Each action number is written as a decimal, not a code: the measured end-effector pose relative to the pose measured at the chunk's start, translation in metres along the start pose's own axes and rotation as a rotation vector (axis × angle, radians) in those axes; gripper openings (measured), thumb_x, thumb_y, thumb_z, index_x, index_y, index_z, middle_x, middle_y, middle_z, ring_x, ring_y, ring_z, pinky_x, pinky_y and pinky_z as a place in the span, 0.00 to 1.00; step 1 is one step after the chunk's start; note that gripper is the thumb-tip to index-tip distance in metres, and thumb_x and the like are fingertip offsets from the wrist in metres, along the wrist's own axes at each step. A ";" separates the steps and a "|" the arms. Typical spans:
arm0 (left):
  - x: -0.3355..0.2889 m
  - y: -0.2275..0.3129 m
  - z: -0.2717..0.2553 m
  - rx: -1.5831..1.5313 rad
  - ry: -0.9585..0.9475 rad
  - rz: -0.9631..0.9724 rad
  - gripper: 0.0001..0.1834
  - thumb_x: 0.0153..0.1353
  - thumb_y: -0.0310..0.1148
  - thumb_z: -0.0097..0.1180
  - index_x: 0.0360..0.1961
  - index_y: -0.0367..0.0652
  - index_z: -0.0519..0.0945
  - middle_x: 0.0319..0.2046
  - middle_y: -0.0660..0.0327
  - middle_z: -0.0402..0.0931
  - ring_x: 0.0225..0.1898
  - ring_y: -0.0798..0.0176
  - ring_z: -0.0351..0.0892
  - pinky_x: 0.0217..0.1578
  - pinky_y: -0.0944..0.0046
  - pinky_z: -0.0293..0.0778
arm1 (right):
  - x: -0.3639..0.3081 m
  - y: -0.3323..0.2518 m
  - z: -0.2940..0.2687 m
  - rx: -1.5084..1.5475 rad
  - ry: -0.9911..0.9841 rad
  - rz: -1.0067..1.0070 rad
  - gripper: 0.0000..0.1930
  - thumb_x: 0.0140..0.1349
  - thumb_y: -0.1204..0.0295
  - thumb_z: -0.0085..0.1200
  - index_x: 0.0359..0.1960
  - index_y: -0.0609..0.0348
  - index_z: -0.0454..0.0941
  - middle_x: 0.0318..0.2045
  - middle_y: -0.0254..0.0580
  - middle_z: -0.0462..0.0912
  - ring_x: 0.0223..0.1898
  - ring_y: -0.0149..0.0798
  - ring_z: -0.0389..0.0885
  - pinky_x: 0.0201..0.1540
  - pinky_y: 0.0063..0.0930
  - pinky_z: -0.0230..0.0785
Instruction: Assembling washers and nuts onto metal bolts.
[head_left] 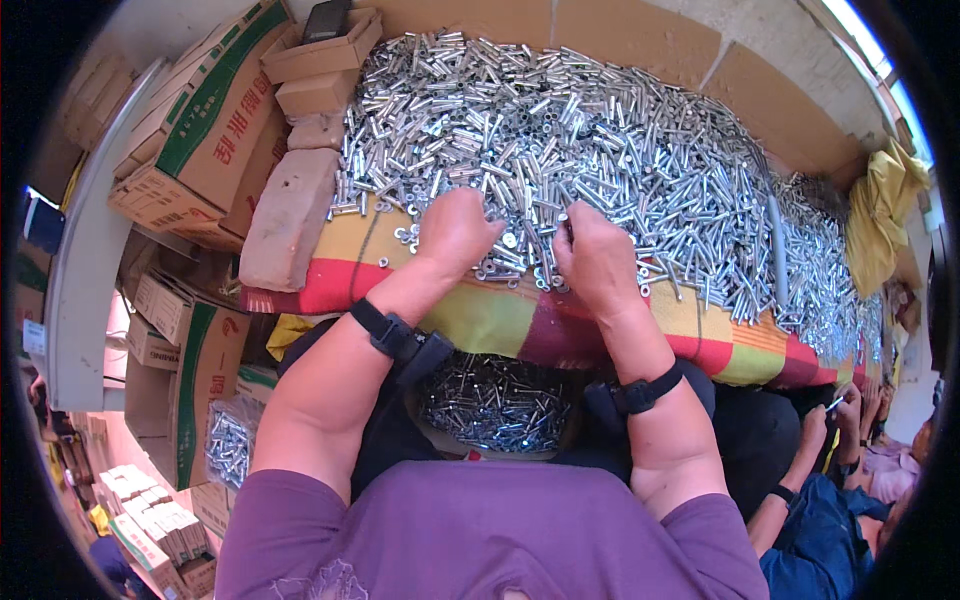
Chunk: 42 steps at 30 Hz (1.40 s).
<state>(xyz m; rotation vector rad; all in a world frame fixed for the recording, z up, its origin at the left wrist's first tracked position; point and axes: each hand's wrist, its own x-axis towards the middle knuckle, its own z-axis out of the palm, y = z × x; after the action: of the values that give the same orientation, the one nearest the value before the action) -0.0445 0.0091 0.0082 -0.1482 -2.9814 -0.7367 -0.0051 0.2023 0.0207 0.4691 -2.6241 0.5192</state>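
A broad heap of silver expansion bolts and metal sleeves (pixel 560 120) covers the table in front of me. My left hand (pixel 458 232) is at the heap's near edge with its fingers curled closed; what they hold, if anything, is hidden. To its right, my right hand (pixel 600 252) is closed in a pinch, and a small metal fastener shows at its fingertips. Loose washers (pixel 510 241) lie between the two hands. Under the near edge of the heap is a checked cloth (pixel 480 318) in red, yellow, green and maroon.
Below the table edge, a container of dark bolts (pixel 495 405) sits between my legs. Brick-like blocks (pixel 290 210) and cardboard cartons (pixel 215 130) stand left. A grey rod (pixel 777 250) lies on the heap. Other people's hands (pixel 848 408) work at the right.
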 end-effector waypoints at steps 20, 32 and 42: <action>-0.025 0.011 0.002 -1.898 -0.692 -0.601 0.07 0.63 0.31 0.53 0.29 0.44 0.72 0.20 0.68 0.70 0.10 0.80 0.52 0.08 0.78 0.45 | -0.027 -0.020 0.001 0.313 0.442 -0.432 0.14 0.50 0.81 0.61 0.39 0.62 0.75 0.31 0.44 0.81 0.29 0.43 0.81 0.29 0.31 0.74; -0.027 0.012 0.001 -1.942 -0.787 -0.717 0.08 0.61 0.34 0.50 0.33 0.40 0.71 0.22 0.63 0.70 0.14 0.74 0.60 0.10 0.77 0.51 | -0.009 -0.016 -0.002 0.148 0.334 -0.366 0.12 0.58 0.70 0.57 0.42 0.61 0.80 0.33 0.45 0.81 0.29 0.45 0.80 0.29 0.33 0.72; 0.022 0.007 0.006 -1.072 -0.221 -0.146 0.08 0.50 0.32 0.56 0.30 0.39 0.78 0.31 0.52 0.81 0.24 0.62 0.80 0.19 0.66 0.69 | 0.014 0.025 0.020 -0.080 0.027 0.206 0.07 0.56 0.69 0.55 0.28 0.59 0.75 0.30 0.47 0.76 0.31 0.52 0.78 0.33 0.43 0.70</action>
<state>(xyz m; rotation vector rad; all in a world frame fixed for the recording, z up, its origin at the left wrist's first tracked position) -0.0658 0.0202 0.0082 -0.0545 -2.4091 -2.3563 -0.0339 0.2119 0.0038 0.1661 -2.6705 0.4776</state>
